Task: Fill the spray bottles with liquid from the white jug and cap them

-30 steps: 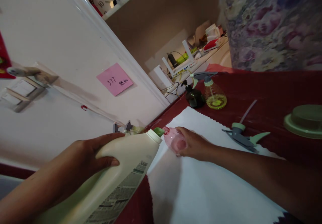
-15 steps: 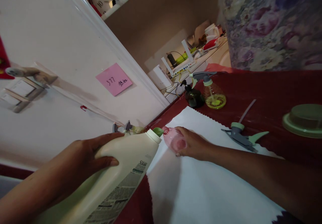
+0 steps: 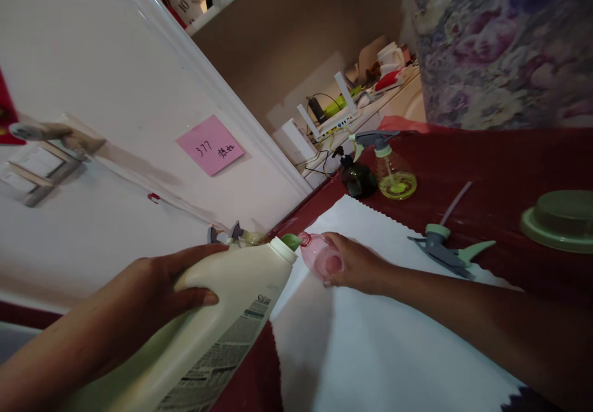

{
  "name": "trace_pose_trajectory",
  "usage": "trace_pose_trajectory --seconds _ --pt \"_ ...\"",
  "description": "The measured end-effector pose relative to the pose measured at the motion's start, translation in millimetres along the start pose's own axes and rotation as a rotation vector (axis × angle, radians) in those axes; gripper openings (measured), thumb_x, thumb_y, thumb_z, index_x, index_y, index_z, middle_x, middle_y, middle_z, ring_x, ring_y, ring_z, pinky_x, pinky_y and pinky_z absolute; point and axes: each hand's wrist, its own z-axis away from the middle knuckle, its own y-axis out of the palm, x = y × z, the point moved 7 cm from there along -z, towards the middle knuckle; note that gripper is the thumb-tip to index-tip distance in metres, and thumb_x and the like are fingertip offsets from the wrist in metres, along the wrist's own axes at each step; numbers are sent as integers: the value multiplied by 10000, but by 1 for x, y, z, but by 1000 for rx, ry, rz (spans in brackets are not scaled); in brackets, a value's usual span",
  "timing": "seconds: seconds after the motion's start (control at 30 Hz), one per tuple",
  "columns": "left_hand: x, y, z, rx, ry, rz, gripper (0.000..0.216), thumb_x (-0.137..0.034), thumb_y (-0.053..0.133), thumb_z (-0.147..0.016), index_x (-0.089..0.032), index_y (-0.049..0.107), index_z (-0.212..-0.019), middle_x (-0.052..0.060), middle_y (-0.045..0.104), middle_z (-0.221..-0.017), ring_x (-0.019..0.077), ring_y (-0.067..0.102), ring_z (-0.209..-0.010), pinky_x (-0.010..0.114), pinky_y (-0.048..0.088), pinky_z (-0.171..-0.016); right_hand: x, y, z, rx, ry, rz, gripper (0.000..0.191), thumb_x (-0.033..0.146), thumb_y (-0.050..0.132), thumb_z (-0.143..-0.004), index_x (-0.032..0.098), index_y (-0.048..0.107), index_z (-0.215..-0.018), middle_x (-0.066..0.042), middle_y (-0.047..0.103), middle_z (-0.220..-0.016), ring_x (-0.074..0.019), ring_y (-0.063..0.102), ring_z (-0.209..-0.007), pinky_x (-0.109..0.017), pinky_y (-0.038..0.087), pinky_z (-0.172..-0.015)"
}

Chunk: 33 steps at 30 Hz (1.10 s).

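Note:
My left hand [image 3: 171,282] is closed round the handle of a large cream detergent jug [image 3: 227,313], which is tilted with its white neck and green spout toward the right. The spout's tip is close to the mouth of a small pink clear bottle [image 3: 319,254]. My right hand [image 3: 349,264] grips that bottle by its lower end, tipping it toward the jug. Whether liquid is flowing between them is too small to make out. Right of my right hand, a grey and green spray trigger head [image 3: 442,251] with a thin tube lies on its side.
White scalloped paper [image 3: 393,350] covers part of the dark red table [image 3: 486,171]. Behind it stand a spray bottle [image 3: 396,174] with yellow liquid and a dark pump bottle [image 3: 357,178]. A green lidded container [image 3: 560,220] is at the right; a white wall [image 3: 115,227] rises at left.

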Motion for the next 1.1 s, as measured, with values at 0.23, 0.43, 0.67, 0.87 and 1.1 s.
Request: trace_pose_trajectory --seconds 0.23,0.43,0.67,0.87,1.1 --pt "2 0 -1 -2 25 -8 748 -661 620 -727 -419 565 -1433 -21 805 -1141 308 746 -974 436 498 -979 1 -1 0 -1 7 -10 950 363 924 -584 294 491 -1426 -115 624 -1434 -365 614 -1258 -490 516 -1002" --pt "-2 -1 -1 -16 29 -16 772 -686 620 -686 -429 585 -1413 -26 795 -1185 321 736 -1019 441 483 -1005 2 -1 0 3 14 -13 952 370 928 -581 275 497 -1425 -125 628 -1428 -364 618 -1246 -476 520 -990" --pt "-1 -2 0 -17 28 2 760 -666 631 -698 -402 599 -1409 -12 814 -1110 314 750 -934 436 512 -948 4 -2 2 -3 11 -14 931 340 927 -589 273 506 -1416 -127 638 -1412 -362 623 -1243 -477 521 -984" --pt "0 -4 0 -102 58 31 727 -700 660 -655 -425 669 -1328 -27 821 -1056 322 750 -908 440 527 -915 3 -2 1 -12 5 -12 943 342 941 -571 297 508 -1407 -101 659 -1372 -349 638 -1208 -459 526 -964" --pt "1 -5 0 -165 81 50 696 -694 676 -641 -411 707 -1276 -32 829 -959 299 745 -807 454 527 -886 2 -1 0 -3 11 -17 921 354 935 -576 305 519 -1396 -97 643 -1403 -355 629 -1225 -470 526 -973"
